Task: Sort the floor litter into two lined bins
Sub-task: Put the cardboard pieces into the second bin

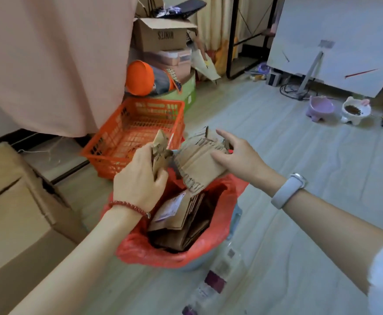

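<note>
Cardboard-loading step: left hand (140, 178) grips a torn brown cardboard scrap (160, 151); right hand (236, 158), fingers spread, presses a corrugated cardboard sheet (197, 164) under them. Next, I reckon, both get pushed down into the red-lined bin (227, 214) below.

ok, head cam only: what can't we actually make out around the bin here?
- Second bin: none in the head view; the red-lined bin is the only one shown.
- Bin body: mostly hidden by the liner and cardboard pieces.
- Left hand: grips torn cardboard, fingertips hidden behind it.
- Right hand: on the folded cardboard; grip or press unclear.
- Bottle: label blurred, partly cut by the bottom edge.
</note>
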A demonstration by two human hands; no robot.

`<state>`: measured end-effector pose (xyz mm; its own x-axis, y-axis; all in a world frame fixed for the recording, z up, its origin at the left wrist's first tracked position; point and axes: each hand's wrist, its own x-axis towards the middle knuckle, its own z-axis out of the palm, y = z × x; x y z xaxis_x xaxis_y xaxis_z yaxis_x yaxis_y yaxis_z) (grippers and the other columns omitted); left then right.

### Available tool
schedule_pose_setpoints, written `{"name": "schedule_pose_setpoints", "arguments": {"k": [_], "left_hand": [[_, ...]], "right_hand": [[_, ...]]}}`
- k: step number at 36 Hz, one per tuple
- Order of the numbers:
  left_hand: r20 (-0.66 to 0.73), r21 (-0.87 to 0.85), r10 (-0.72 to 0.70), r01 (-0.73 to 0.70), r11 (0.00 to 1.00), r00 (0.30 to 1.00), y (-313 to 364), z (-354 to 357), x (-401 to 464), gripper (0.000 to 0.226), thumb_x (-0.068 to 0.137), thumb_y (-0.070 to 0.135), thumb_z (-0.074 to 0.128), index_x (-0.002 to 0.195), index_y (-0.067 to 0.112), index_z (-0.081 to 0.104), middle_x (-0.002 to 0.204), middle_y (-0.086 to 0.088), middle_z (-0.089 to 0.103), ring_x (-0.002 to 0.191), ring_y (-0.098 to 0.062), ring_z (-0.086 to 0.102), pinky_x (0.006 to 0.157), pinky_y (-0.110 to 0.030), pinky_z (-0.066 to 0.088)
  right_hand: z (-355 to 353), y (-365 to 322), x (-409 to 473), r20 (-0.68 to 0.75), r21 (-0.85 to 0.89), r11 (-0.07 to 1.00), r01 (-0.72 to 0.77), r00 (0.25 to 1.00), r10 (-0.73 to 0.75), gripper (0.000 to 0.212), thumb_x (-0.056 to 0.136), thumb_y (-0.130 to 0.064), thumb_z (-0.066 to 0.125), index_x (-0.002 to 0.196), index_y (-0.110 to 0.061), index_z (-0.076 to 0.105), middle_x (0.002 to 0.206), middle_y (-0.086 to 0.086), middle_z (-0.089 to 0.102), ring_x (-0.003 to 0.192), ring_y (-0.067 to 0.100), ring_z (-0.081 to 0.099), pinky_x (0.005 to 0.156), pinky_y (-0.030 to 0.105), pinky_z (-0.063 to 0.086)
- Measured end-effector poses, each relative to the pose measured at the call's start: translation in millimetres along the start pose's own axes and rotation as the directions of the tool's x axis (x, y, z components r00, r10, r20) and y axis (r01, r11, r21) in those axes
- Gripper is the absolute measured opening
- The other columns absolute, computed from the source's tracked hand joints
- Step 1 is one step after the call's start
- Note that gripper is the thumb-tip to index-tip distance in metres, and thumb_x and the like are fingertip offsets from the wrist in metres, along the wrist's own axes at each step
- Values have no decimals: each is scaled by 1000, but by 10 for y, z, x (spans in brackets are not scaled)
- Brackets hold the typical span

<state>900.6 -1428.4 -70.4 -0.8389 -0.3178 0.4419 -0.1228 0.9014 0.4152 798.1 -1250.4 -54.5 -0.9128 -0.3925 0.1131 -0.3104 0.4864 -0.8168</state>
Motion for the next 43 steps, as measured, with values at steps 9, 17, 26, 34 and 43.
{"name": "schedule_pose_setpoints", "arguments": {"k": [9,17,26,34,43], "left_hand": [[673,162,-25,-115,980,739,-515,657,-327,63,95,36,37,147,30,0,156,4,-1,137,-27,27,104,-44,37],[756,172,-23,-165,971,655,-522,762,-223,59,93,37,43,145,22,20,150,0,27,135,-25,32,104,-41,37],[241,-18,134,-134,991,961,447,624,100,27,93,26,41,113,19,58,113,-2,59,106,-25,56,82,-39,45],[289,-133,437,-416,899,852,1647,1284,-58,27,79,20,46,96,13,66,97,-6,65,85,-30,61,68,-35,45],[849,-44,195,-302,952,491,2100,2755,-820,53,94,29,41,143,23,20,154,-7,12,141,-27,13,111,-44,20]], "right_hand": [[587,115,-103,412,-439,888,135,909,66,41,91,-20,50,126,2,48,121,19,58,110,34,55,94,40,39],[548,430,-187,404,-513,771,378,899,-171,41,88,-5,36,122,-18,55,114,4,61,113,25,53,85,45,48],[-131,614,-68,-80,-191,936,294,946,-314,36,81,-4,39,104,-5,66,97,7,69,87,14,64,78,15,46],[-998,1761,-433,-301,-145,982,-125,951,76,30,89,4,43,112,-5,60,102,8,62,91,20,59,76,16,44],[-1509,3872,-1717,-257,-430,532,-729,664,702,51,86,-17,51,135,-9,39,135,20,44,127,37,37,105,42,30]]}}
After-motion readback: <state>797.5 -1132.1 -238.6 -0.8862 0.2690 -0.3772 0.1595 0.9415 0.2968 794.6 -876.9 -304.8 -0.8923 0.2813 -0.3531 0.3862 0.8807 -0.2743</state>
